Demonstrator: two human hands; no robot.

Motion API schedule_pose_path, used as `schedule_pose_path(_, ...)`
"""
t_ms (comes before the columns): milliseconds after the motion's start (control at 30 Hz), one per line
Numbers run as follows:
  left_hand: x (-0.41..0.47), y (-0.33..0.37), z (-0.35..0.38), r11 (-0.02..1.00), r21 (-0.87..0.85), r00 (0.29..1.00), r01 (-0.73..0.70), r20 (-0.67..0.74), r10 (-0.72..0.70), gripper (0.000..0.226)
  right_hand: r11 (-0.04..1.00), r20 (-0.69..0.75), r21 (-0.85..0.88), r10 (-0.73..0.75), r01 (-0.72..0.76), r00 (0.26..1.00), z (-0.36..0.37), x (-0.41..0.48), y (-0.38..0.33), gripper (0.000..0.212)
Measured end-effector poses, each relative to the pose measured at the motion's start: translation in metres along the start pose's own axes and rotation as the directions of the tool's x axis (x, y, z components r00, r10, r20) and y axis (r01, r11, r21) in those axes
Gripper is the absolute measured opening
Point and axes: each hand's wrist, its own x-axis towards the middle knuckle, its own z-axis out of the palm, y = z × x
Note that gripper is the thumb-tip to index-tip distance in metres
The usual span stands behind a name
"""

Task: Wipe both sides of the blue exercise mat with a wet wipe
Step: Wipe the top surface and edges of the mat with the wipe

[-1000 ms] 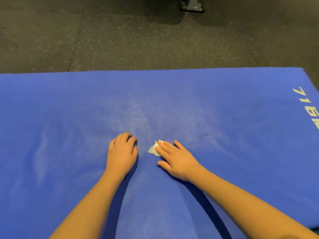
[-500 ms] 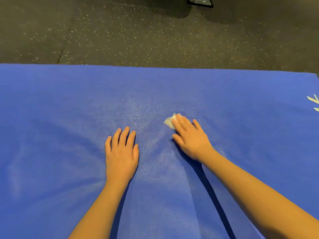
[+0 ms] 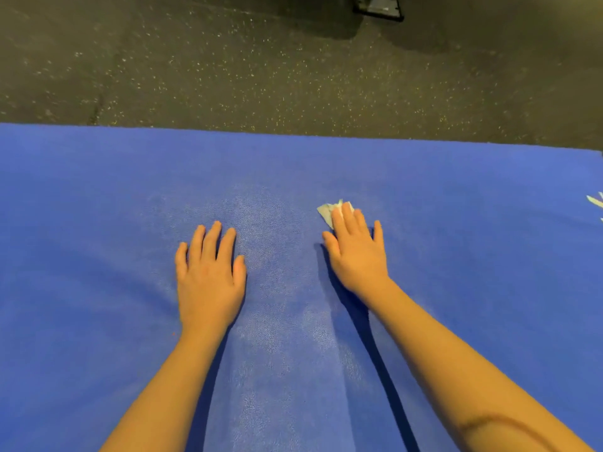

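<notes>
Mat (image 3: 98, 223) lies flat on floor (image 3: 228, 76). Right hand (image 3: 355, 256) presses wipe (image 3: 328, 212) mid-mat, toward the mat's far edge. Its fingers (image 3: 347, 220) are straight and close together, pressing rather than gripping, and a wipe corner shows beyond them. Left hand (image 3: 208, 282) lies flat on the mat beside a paler sheen, fingers slightly apart, bracing.

Judgement: wiping the upper side. Press evenly through the palm, overlap strokes, and run out to the mat's edges and corners. Refold the wipe if it bunches. Cannot tell whether the underside is done.
</notes>
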Motion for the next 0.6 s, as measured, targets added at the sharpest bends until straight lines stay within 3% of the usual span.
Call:
schedule_pose_path(33, 0.000, -0.001, 0.001, 1.000, -0.007, 1.000, 0.000, -0.015, 0.000, 0.052, 0.999, 0.001, 0.038, -0.001, 0.001, 1.000, 0.002, 0.001, -0.009, 0.060)
schedule_pose_path(100, 0.001, -0.002, 0.002, 1.000, -0.013, 1.000, 0.000, -0.030, -0.001, 0.052, 0.987, 0.031, 0.052, -0.151, 0.149, 0.988, 0.003, -0.008, -0.021, 0.068)
schedule_pose_path(200, 0.001, -0.001, 0.003, 1.000, -0.012, 0.999, -0.002, -0.044, 0.001, 0.050, 0.946, 0.040, -0.095, -0.309, 0.311, 0.950, -0.001, -0.006, -0.002, 0.079)
schedule_pose_path(300, 0.001, -0.001, 0.003, 1.000, -0.018, 0.999, 0.004, -0.041, -0.005, 0.051, 0.983, -0.046, -0.170, -0.083, 0.074, 0.996, -0.004, 0.028, 0.015, 0.070)
schedule_pose_path(367, 0.000, -0.001, 0.002, 1.000, -0.016, 0.999, 0.007, -0.037, -0.007, 0.051, 0.993, -0.072, -0.095, 0.067, -0.074, 0.995, -0.002, 0.041, 0.002, 0.062)
schedule_pose_path(400, 0.000, -0.001, 0.002, 1.000, -0.014, 0.999, 0.008, -0.036, -0.009, 0.051, 0.997, -0.072, -0.044, 0.066, -0.069, 0.995, 0.000, 0.042, -0.007, 0.063)
schedule_pose_path(533, 0.000, -0.001, 0.003, 1.000, -0.005, 0.999, 0.004, -0.043, -0.004, 0.050, 0.953, -0.002, -0.038, -0.300, 0.300, 0.954, 0.002, 0.017, -0.013, 0.078)
schedule_pose_path(600, 0.000, -0.001, 0.004, 1.000, 0.003, 0.999, 0.006, -0.045, -0.006, 0.051, 0.954, -0.001, -0.079, -0.289, 0.288, 0.957, -0.004, 0.031, 0.004, 0.076)
